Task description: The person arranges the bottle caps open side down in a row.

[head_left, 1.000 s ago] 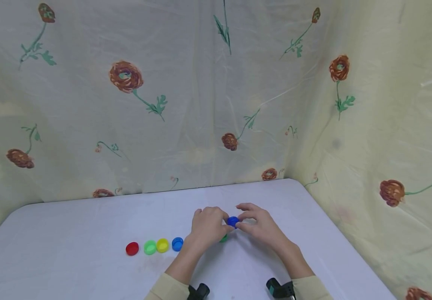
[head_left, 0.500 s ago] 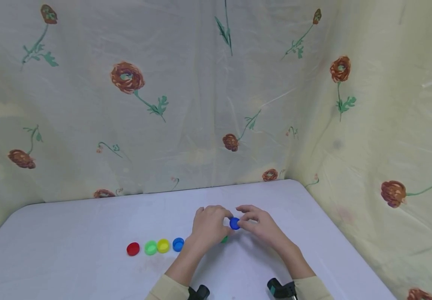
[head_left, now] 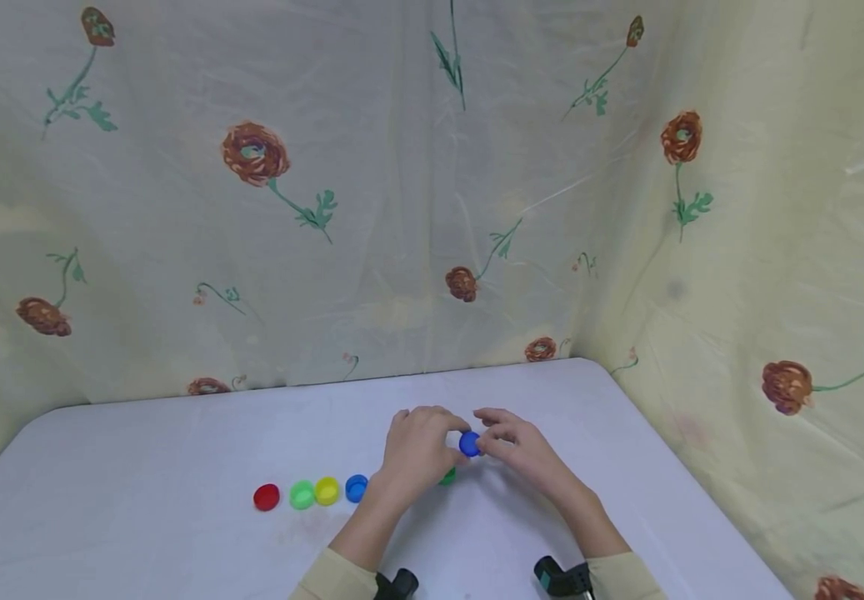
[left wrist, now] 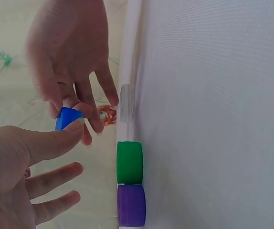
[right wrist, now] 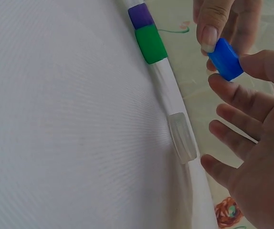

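Note:
Between my two hands, raised above the white table, is a blue bottle cap (head_left: 469, 443). My left hand (head_left: 418, 446) pinches one side of it with thumb and forefinger. From the other side, my right hand (head_left: 525, 450) grips the same cap (right wrist: 226, 59) between thumb and forefinger, its remaining fingers spread. Low on the table beyond the hands, the wrist views show a dark green cap (left wrist: 129, 162) touching a purple cap (left wrist: 131, 206), with a clear cap (left wrist: 127, 103) standing apart from them. The head view shows only a sliver of the green cap; the left hand hides the rest.
Left of my left forearm, a row of caps lies on the table (head_left: 139, 467): red (head_left: 267, 497), light green cap (head_left: 302, 495), yellow cap (head_left: 327, 491) and another blue cap (head_left: 356, 488). A flowered curtain (head_left: 372, 208) hangs behind the table and along its right side.
The blue cap has turned between the fingers and shifted slightly right, its round face now more toward the head camera. Both hands stay almost in place; the caps on the table have not moved.

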The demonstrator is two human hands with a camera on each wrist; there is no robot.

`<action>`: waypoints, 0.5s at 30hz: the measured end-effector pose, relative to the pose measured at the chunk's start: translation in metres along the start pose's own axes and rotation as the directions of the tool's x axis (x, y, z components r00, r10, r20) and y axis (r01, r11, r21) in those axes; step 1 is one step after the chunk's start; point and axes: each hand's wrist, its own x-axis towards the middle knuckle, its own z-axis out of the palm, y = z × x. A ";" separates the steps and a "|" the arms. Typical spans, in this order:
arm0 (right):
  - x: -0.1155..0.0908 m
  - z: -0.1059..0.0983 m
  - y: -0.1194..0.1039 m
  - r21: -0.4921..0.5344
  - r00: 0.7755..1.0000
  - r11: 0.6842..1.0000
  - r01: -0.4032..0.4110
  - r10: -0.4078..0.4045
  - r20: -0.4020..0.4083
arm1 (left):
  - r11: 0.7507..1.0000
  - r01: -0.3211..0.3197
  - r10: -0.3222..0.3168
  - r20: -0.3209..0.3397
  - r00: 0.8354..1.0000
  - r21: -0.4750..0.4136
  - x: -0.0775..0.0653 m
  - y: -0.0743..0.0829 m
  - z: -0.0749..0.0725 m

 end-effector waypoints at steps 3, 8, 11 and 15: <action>-0.001 0.000 0.000 -0.009 1.000 1.000 0.000 0.000 0.012 | 1.000 0.006 -0.006 0.015 1.000 0.007 0.000 -0.001 0.000; -0.003 -0.001 -0.001 -0.056 0.999 0.998 0.004 -0.002 0.032 | 1.000 0.011 -0.011 0.047 0.999 0.006 -0.001 -0.001 -0.001; -0.003 -0.001 0.000 -0.092 0.999 0.995 0.023 -0.019 0.044 | 1.000 0.012 -0.012 0.058 0.998 0.000 -0.001 -0.002 -0.001; -0.002 -0.001 0.001 -0.113 0.998 0.992 0.050 -0.045 0.043 | 1.000 0.013 -0.013 0.057 0.998 -0.006 -0.001 -0.003 0.000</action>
